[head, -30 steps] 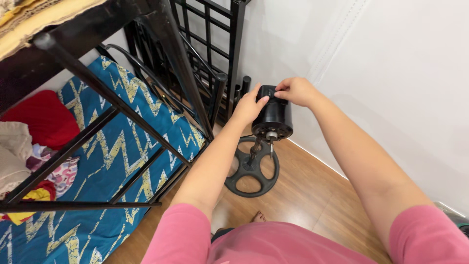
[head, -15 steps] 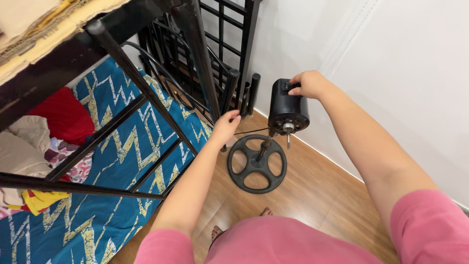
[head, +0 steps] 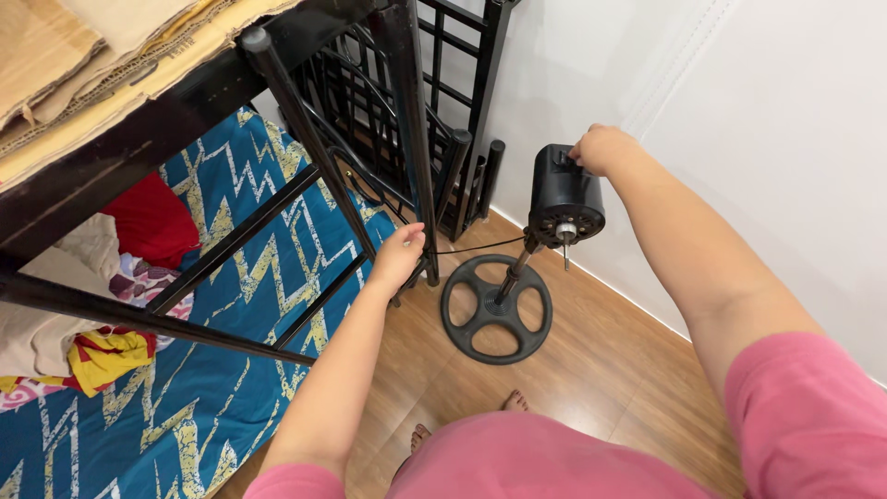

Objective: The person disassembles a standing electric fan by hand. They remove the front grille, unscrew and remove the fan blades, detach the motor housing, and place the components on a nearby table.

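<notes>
A black stand fan without its blades or guard stands on the wooden floor: its motor head [head: 565, 196] sits on a thin pole above a round spoked base [head: 496, 309]. My right hand [head: 599, 149] grips the top rear of the motor head. My left hand [head: 399, 253] hangs free with fingers apart, close to the black metal bed post [head: 413, 139] and the thin black cord [head: 476, 246] that runs from the fan toward the bed.
A black metal bunk bed frame [head: 277, 102] fills the left, with a blue zigzag mattress [head: 231, 268] and a pile of clothes [head: 83, 296] below and cardboard [head: 102, 46] on top. A white wall [head: 739, 120] is at the right. My toes [head: 513, 402] show below.
My left hand has come off the fan's motor head and dropped toward the bed post. My right hand keeps its grip, and the fan has shifted to the right.
</notes>
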